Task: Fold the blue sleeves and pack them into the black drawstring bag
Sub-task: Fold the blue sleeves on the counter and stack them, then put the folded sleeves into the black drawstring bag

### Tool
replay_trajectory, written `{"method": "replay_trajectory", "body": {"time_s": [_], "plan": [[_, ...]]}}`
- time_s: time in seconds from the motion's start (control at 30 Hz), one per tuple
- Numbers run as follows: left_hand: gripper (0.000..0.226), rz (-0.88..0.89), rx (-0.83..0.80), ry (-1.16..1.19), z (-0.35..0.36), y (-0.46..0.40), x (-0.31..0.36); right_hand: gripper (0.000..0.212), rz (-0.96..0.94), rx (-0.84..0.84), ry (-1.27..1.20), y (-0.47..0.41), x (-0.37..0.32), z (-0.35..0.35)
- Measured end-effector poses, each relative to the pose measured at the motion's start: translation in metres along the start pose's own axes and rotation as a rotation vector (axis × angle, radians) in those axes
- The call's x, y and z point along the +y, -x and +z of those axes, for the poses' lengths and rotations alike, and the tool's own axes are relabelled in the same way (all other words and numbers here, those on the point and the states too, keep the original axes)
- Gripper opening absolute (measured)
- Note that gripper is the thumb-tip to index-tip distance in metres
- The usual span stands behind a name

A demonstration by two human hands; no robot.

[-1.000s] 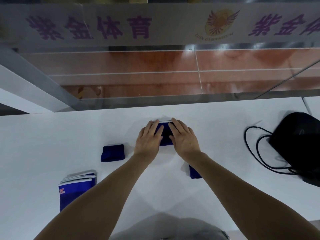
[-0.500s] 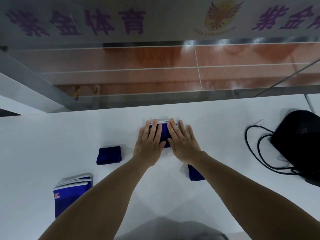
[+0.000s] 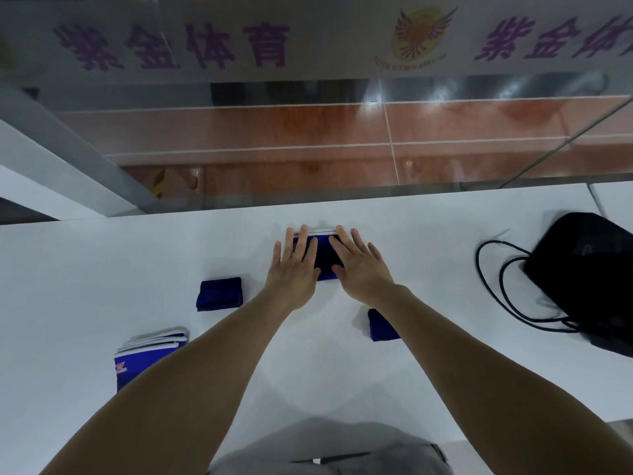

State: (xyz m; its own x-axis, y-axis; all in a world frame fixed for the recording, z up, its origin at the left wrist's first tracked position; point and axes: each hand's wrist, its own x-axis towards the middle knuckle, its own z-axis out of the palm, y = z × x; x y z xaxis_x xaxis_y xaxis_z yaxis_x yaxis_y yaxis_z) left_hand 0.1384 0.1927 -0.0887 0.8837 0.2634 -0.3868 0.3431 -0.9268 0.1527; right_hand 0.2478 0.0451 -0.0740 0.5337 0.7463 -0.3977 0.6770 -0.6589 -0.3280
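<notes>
A dark blue sleeve (image 3: 323, 257) with a white far edge lies on the white table (image 3: 102, 262). My left hand (image 3: 294, 265) and my right hand (image 3: 359, 269) lie flat on it, fingers spread, pressing it down. A folded blue sleeve (image 3: 219, 293) sits to the left. Another folded sleeve (image 3: 382, 326) is partly hidden under my right forearm. A stack of unfolded blue sleeves (image 3: 147, 354) with white edges lies at the near left. The black drawstring bag (image 3: 589, 269) rests at the right edge, apart from both hands.
The bag's black cord (image 3: 496, 286) loops over the table to the bag's left. A glass partition (image 3: 308, 138) with purple lettering rises along the table's far edge. My grey clothing (image 3: 325, 447) shows at the bottom.
Both hands have slid a little farther over the sleeve and flattened, with the fingers spreading wider. The other sleeves and the bag have not moved.
</notes>
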Motion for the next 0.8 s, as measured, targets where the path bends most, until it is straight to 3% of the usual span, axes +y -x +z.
{"method": "replay_trajectory", "body": {"time_s": [0.13, 0.23, 0.43, 0.57, 0.8], "plan": [[0.058, -0.065, 0.123, 0.149, -0.003, 0.028, 0.019, 0.047, 0.038, 0.142, -0.269, 0.033, 0.009, -0.009], [0.049, -0.089, 0.184, 0.235, 0.005, 0.053, 0.041, 0.035, 0.097, 0.238, -0.332, 0.070, 0.023, -0.004], [0.040, -0.087, 0.098, 0.360, 0.027, 0.093, 0.065, 0.028, 0.213, 0.415, -0.377, 0.129, 0.044, 0.014], [0.040, -0.087, 0.038, 0.385, 0.033, 0.112, 0.065, 0.032, 0.364, 0.310, -0.250, 0.149, 0.049, 0.027], [0.037, -0.180, 0.056, 0.455, 0.030, 0.129, 0.044, 0.036, 0.448, 0.220, -0.504, 0.147, 0.014, 0.054]]}}
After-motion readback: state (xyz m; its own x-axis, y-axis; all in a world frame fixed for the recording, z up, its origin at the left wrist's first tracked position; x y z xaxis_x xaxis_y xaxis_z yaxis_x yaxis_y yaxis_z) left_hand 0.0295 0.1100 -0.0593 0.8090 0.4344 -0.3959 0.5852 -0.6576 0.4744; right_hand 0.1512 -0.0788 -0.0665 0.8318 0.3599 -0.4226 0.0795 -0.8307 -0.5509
